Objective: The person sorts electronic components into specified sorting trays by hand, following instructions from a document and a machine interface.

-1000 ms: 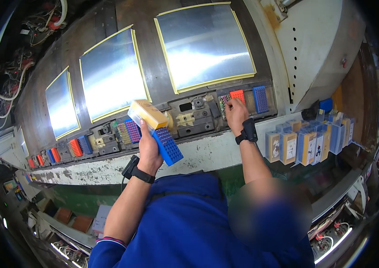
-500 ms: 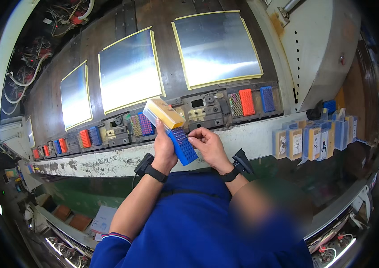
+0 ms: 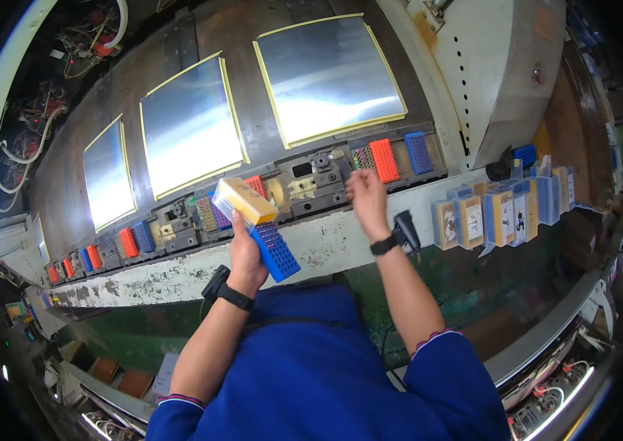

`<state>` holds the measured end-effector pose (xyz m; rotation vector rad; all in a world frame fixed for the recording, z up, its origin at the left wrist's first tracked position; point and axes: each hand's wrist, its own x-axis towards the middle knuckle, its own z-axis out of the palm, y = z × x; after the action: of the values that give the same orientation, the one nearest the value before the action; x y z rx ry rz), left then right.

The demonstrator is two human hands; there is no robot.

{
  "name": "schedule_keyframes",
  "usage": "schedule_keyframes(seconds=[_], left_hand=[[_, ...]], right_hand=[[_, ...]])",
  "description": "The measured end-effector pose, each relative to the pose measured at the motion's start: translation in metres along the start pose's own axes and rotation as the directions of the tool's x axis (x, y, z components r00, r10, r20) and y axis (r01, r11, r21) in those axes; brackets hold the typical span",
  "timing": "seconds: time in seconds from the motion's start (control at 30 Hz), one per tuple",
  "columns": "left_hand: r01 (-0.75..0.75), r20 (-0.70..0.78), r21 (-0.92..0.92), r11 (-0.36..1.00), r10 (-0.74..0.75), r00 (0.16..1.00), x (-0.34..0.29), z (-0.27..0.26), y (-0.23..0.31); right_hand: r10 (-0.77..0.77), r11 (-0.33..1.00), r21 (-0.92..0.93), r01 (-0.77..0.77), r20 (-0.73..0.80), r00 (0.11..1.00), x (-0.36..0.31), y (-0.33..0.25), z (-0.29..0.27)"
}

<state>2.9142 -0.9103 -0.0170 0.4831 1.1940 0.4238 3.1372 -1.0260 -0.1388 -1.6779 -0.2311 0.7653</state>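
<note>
My left hand (image 3: 245, 257) is wrapped round a yellow box (image 3: 246, 203) with a clear cover. Directly below it, in the same grip, sits a tilted blue perforated rack (image 3: 276, 253); small purplish pieces fill its upper rows. My right hand (image 3: 367, 197) is apart from them, over the machine's front ledge, with curled fingers drawn together. Whatever those fingers may hold is too small to make out. Beside the fingertips stands a rack of multicoloured pieces (image 3: 363, 159), and right of that an orange perforated rack (image 3: 383, 160).
Shiny metal sheets with yellow edges (image 3: 330, 81) lie on the dark machine bed. A blue rack (image 3: 419, 153) stands farther right on the ledge. Clear boxes with yellow inserts (image 3: 502, 217) cluster at the right. More small racks (image 3: 129, 242) line the ledge leftward.
My right hand has left the held blue rack and moved up and right to the ledge racks. My left hand, with box and rack, has shifted left. The whole view has also shifted.
</note>
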Motion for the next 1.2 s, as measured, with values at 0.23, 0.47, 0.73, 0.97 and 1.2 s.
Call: schedule_keyframes(seconds=[0.23,0.47,0.73,0.97,1.2], left_hand=[[0.042,-0.031,0.025,0.999,-0.041,0.999,0.012,-0.009,0.010],[0.057,-0.084,-0.005,0.998,-0.057,0.995,0.035,-0.002,0.016],[0.071,-0.061,0.005,0.997,-0.070,0.996,0.045,0.014,0.024],[-0.024,0.004,-0.015,1.000,0.024,1.000,0.034,0.015,0.032],[-0.170,-0.061,-0.046,0.984,0.167,0.984,0.010,-0.032,0.036]], right_hand=[[-0.168,0.913,-0.398,0.087,-0.172,0.971,0.062,0.014,-0.041],[-0.317,0.750,-0.627,0.207,-0.066,0.946,0.062,0.024,-0.038],[-0.393,0.597,-0.746,0.295,0.049,0.918,0.068,0.025,-0.038],[-0.222,0.837,-0.526,0.148,-0.080,0.972,0.037,-0.016,-0.016],[-0.036,0.999,0.001,0.043,0.532,0.846,-0.114,-0.073,0.108]])
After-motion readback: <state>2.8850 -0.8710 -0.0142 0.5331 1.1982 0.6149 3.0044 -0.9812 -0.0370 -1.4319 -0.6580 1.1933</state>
